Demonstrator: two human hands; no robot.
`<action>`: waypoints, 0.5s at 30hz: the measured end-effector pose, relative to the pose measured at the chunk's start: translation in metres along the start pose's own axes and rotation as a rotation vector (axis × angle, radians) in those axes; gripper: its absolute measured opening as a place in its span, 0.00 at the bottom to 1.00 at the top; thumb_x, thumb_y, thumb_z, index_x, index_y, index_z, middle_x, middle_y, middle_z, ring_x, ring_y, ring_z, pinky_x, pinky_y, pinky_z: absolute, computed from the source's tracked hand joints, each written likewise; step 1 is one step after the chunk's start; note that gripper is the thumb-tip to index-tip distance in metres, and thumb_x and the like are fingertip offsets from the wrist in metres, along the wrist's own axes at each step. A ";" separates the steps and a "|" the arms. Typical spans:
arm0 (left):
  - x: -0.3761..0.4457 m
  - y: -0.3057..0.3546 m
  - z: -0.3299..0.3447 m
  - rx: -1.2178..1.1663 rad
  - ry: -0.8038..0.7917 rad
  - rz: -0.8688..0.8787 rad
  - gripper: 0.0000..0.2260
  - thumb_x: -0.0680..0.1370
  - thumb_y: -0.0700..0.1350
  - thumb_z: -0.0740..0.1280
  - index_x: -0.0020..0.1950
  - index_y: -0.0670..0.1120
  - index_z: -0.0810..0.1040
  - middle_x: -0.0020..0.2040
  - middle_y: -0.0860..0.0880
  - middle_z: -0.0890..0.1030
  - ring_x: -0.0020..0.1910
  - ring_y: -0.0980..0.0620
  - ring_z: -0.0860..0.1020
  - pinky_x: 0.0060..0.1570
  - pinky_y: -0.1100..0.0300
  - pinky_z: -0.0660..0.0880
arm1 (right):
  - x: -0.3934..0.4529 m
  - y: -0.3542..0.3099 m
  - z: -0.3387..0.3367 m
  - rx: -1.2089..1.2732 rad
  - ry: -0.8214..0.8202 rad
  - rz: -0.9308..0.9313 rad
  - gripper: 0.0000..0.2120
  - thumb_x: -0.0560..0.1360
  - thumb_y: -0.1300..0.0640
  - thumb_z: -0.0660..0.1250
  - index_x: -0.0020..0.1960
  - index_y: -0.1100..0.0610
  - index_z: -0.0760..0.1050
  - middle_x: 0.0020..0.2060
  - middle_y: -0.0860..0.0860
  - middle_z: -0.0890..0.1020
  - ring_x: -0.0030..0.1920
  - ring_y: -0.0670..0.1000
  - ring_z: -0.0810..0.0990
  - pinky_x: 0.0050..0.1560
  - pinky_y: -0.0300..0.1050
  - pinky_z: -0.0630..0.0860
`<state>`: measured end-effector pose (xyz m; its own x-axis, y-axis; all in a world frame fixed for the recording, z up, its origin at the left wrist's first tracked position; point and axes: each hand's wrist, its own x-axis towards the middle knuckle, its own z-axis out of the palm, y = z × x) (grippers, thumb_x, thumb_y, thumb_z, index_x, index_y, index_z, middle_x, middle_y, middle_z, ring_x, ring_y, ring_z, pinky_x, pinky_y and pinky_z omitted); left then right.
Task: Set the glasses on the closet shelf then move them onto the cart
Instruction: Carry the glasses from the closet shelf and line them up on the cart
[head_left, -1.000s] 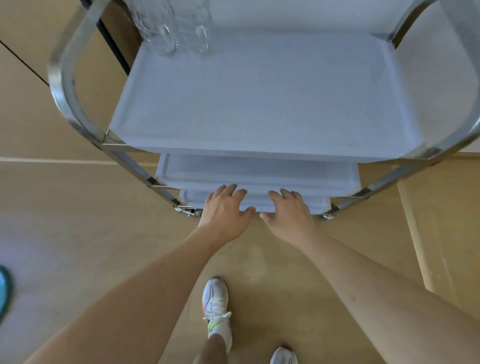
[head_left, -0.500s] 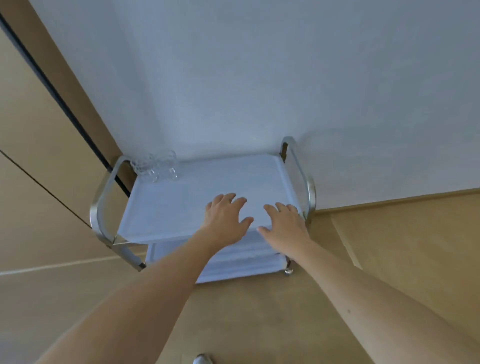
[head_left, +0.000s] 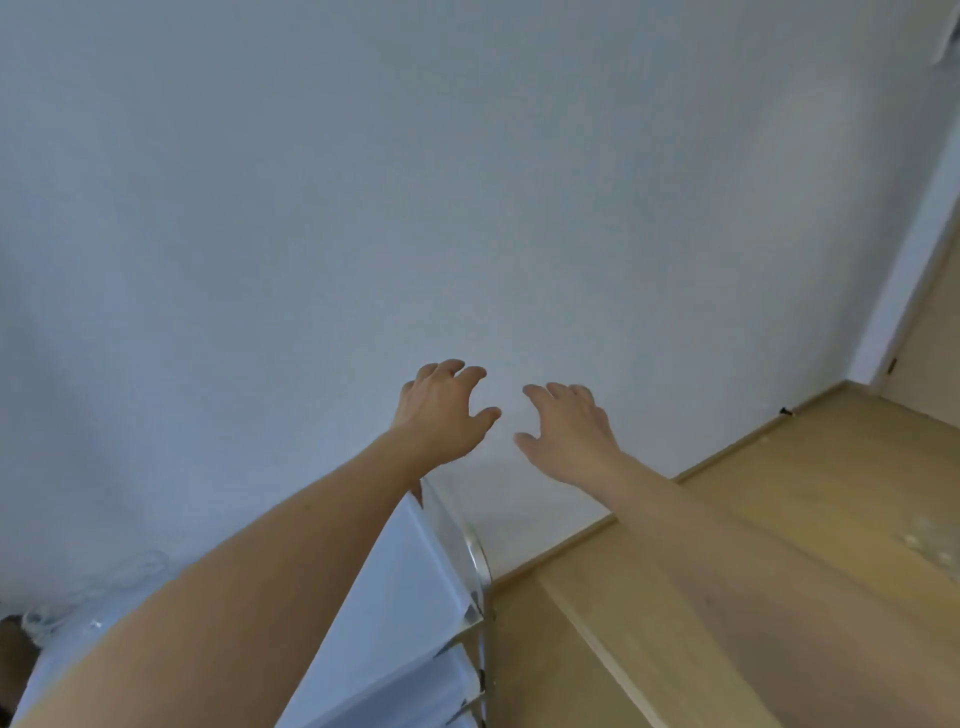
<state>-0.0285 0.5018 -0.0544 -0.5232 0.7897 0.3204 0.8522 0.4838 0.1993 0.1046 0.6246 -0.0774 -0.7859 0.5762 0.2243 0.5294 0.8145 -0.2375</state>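
Hovering hands, left (head_left: 441, 410) and right (head_left: 569, 428), beyond cart (head_left: 415, 587) edge

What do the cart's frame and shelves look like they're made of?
The cart frame looks like polished metal, perhaps steel: it is silvery and catches bright glints. The shelves look like matte white plastic, smooth and even, though painted metal cannot be ruled out.

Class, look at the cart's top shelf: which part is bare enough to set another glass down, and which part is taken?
The top shelf lies bare between the left forearm and the metal side rail. The glasses crowd the far left corner by the wall. Both the left hand and right hand hold nothing.
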 end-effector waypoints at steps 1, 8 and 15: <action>0.017 0.008 -0.006 -0.019 0.016 0.046 0.28 0.80 0.60 0.64 0.77 0.51 0.68 0.77 0.46 0.68 0.77 0.43 0.63 0.73 0.44 0.64 | 0.006 0.006 -0.013 -0.010 0.037 0.032 0.31 0.80 0.44 0.62 0.79 0.51 0.59 0.75 0.53 0.66 0.76 0.60 0.58 0.72 0.57 0.65; 0.099 0.066 -0.025 -0.136 0.073 0.320 0.27 0.80 0.60 0.65 0.76 0.50 0.69 0.76 0.47 0.69 0.75 0.44 0.64 0.71 0.45 0.66 | 0.019 0.047 -0.085 -0.112 0.232 0.253 0.31 0.80 0.43 0.63 0.79 0.51 0.59 0.74 0.52 0.68 0.75 0.59 0.59 0.70 0.56 0.65; 0.131 0.139 -0.013 -0.245 0.025 0.577 0.29 0.80 0.61 0.65 0.77 0.50 0.67 0.76 0.48 0.68 0.75 0.45 0.64 0.71 0.46 0.67 | -0.020 0.091 -0.123 -0.196 0.346 0.521 0.31 0.79 0.44 0.64 0.78 0.51 0.60 0.69 0.52 0.72 0.71 0.59 0.65 0.67 0.55 0.69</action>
<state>0.0217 0.6678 0.0273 0.0183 0.8875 0.4605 0.9737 -0.1205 0.1934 0.2075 0.6954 0.0128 -0.2799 0.8605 0.4257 0.8872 0.4013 -0.2277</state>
